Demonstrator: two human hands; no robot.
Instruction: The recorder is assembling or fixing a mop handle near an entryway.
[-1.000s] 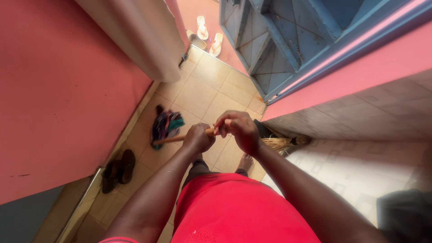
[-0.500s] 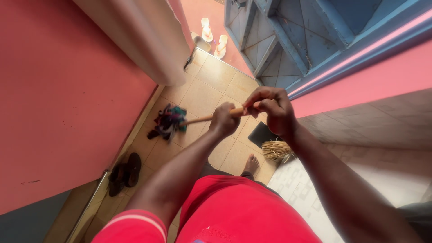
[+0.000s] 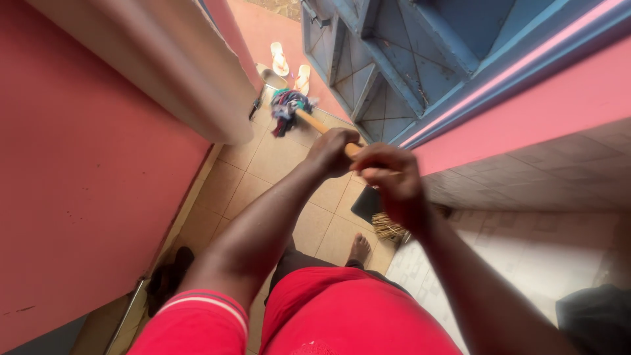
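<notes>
A single head-worn camera looks steeply down the person's front, close over both hands (image 3: pixel 368 164), toward the tiled floor (image 3: pixel 263 171) of a narrow passage. It faces forward to the blue door (image 3: pixel 394 59) and the threshold beyond.

Both hands (image 3: pixel 368 164) gripping mop handle (image 3: pixel 325 129), rag mop head (image 3: pixel 287 105) on tiles

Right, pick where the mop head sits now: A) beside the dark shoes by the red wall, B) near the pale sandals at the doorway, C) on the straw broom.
B: the mop head lies by the pale sandals.
</notes>
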